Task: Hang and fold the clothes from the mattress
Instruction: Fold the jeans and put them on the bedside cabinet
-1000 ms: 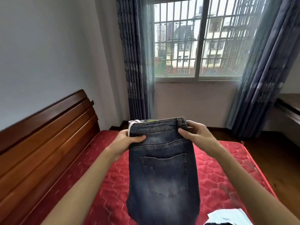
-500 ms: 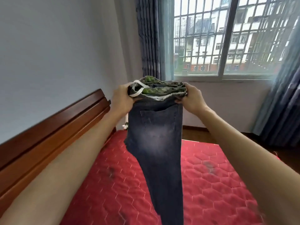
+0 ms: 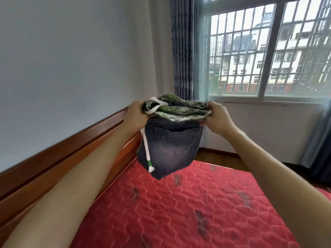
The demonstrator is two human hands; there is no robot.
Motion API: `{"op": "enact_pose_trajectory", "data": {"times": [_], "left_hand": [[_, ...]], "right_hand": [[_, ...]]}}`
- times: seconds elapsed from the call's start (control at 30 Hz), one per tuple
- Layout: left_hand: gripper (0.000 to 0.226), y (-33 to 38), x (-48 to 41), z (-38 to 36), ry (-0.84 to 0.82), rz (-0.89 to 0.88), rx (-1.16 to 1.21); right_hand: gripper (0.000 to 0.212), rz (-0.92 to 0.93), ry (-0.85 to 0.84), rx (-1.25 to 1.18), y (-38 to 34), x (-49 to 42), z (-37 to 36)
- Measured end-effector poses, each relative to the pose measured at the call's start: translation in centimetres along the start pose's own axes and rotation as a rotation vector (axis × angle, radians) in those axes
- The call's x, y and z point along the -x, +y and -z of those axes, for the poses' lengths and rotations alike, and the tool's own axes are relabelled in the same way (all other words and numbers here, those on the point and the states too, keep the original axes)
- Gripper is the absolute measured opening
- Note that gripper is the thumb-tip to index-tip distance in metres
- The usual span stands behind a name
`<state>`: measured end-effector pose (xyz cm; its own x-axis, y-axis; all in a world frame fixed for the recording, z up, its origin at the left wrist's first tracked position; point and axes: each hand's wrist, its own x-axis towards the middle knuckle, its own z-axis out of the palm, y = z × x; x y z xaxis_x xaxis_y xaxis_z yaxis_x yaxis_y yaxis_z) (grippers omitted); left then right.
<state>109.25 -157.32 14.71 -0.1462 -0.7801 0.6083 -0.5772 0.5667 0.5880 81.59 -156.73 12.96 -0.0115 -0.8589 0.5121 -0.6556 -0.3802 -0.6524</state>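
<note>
Denim hangs in mid-air: the faded dark-blue denim jeans are held up above the red quilted mattress, touching it nowhere, back pocket toward the camera. The left hand grips one end of the waistband and the right hand the other, fingers curled over the bunched top, where a green patterned lining shows. A white drawstring with a green band dangles on the left side, in front of the wooden headboard. Below the seat the legs cannot be made out, so how they lie is unclear.

The step looks like squaring the jeans before folding. To do it well, both grips should stay level at the side seams, with the waistband pulled taut so the legs fall one over the other. The cord is best tucked in. Then the jeans can be lowered flat onto the mattress, seat first, smoothing wrinkles before the fold.
</note>
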Motion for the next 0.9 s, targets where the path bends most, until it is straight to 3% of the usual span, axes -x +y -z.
{"op": "enact_pose_trajectory", "data": {"times": [0.1, 0.23, 0.33, 0.43, 0.53, 0.63, 0.8, 0.9], "left_hand": [[0.025, -1.5, 6.8, -2.4, -0.123, 0.044, 0.029], [0.014, -5.2, 20.4, -7.2, -0.186, 0.264, 0.055], [0.023, -8.1, 32.6, -11.0, -0.270, 0.562, 0.106], [0.041, -8.8, 44.0, -14.0, -0.394, 0.762, 0.112], [0.043, -8.7, 54.0, -16.5, -0.456, 0.966, 0.157], [0.021, -8.9, 62.8, -19.1, -0.487, 1.105, 0.204], [0.027, -7.9, 74.4, -23.5, -0.577, 1.269, 0.213], [0.045, -8.2, 78.8, -25.4, -0.669, 1.314, 0.216]], "right_hand": [[0.031, -0.059, -0.093, 0.011, 3.2, 6.9, -2.7], [0.030, -0.224, -0.338, -0.048, 9.7, 19.6, -7.8], [0.034, -0.360, -0.549, -0.077, 13.8, 30.8, -11.5], [0.028, -0.483, -0.709, -0.051, 16.8, 41.4, -14.0], [0.027, -0.569, -0.878, 0.008, 19.1, 50.2, -15.6], [0.037, -0.612, -0.990, 0.111, 21.5, 57.4, -16.7], [0.024, -0.778, -1.117, 0.113, 23.8, 67.4, -16.7], [0.016, -0.879, -1.176, 0.091, 24.4, 71.0, -16.9]]}}
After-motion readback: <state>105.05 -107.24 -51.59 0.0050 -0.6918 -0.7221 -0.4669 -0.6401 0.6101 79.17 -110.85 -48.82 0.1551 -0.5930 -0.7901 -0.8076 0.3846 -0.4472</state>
